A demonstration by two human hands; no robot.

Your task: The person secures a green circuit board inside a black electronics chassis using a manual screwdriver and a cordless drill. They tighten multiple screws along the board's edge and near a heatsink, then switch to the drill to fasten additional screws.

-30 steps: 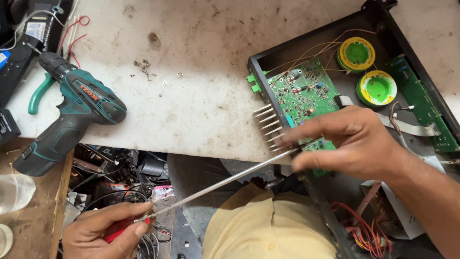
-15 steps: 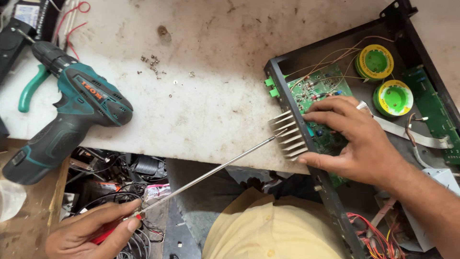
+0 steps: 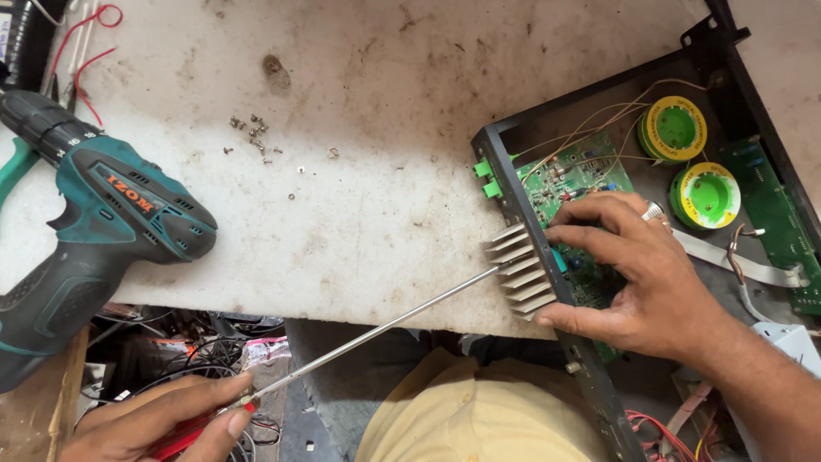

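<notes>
On bench (image 3: 368,214): black chassis (image 3: 547,282) at right edge, teal drill (image 3: 103,231) lying left. Right hand (image 3: 637,282) spread over green board (image 3: 577,192), thumb by finned heatsink (image 3: 520,272). Left hand (image 3: 162,419) gripping long screwdriver (image 3: 376,329), tip at heatsink. Loose screws (image 3: 256,137) mid-bench.

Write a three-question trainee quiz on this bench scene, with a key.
1. True or false: the left hand holds the drill.
2. Which does the screwdriver tip reach? A. heatsink B. green coils C. loose screws
3. Fill in: the right hand rests on the ____ board inside the black case.

Key: 1 false, it holds the screwdriver; 2 A; 3 green circuit.
</notes>
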